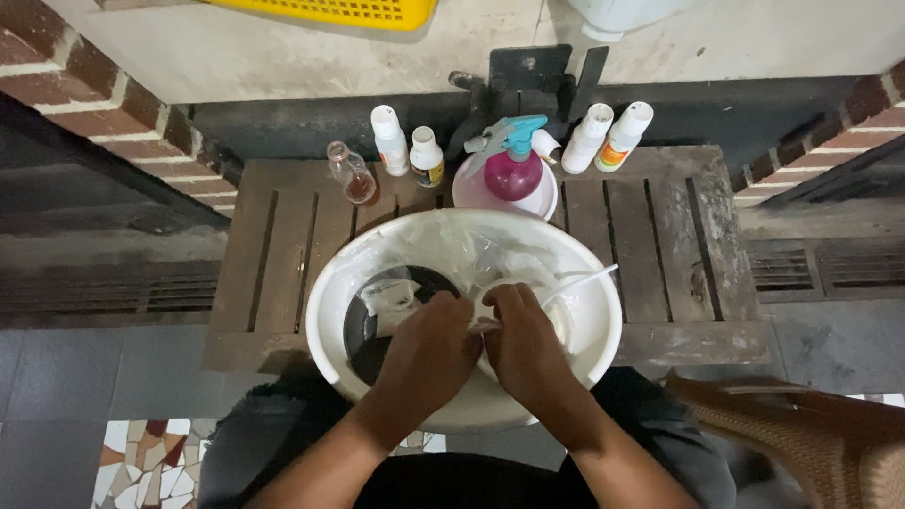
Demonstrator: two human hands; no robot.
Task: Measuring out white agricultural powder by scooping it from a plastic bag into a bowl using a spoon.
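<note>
1. Head view, containers: along the back edge of the weathered slatted wooden table (660, 245), at twelve o'clock from the basin, a row of bottles is seen. A small clear glass bottle with brownish liquid (353, 174) leans at the left end. Next to it stand a white plastic bottle with a white cap (389, 139) and a shorter white bottle with a coloured label band (427, 156).
2. At the middle of the row a magenta spray bottle with a teal trigger head (514, 165) is set inside a small white bowl (471, 193), its nozzle turned towards nine o'clock.
3. At one o'clock two slim white bottles (586, 138) with labels, one orange and green, are tilted against the dark ledge, caps pointing up and to the right.
4. A yellow perforated plastic crate (330, 11) is cut off by the top edge at eleven o'clock.
5. A large round white plastic basin (325, 311) rests on the table's near edge; crumpled clear plastic film (452, 250) and a dark round pan (363, 330) lie inside it.
6. The left hand (429, 353) and the right hand (523, 349) are brought together at the basin's centre, both closed with fingers pinched on a small white plastic piece (485, 306); its exact shape cannot be told.
7. A white plastic spoon (584, 280) lies in the basin, its long axis running from the hands towards two o'clock, the handle end over the rim.
</note>
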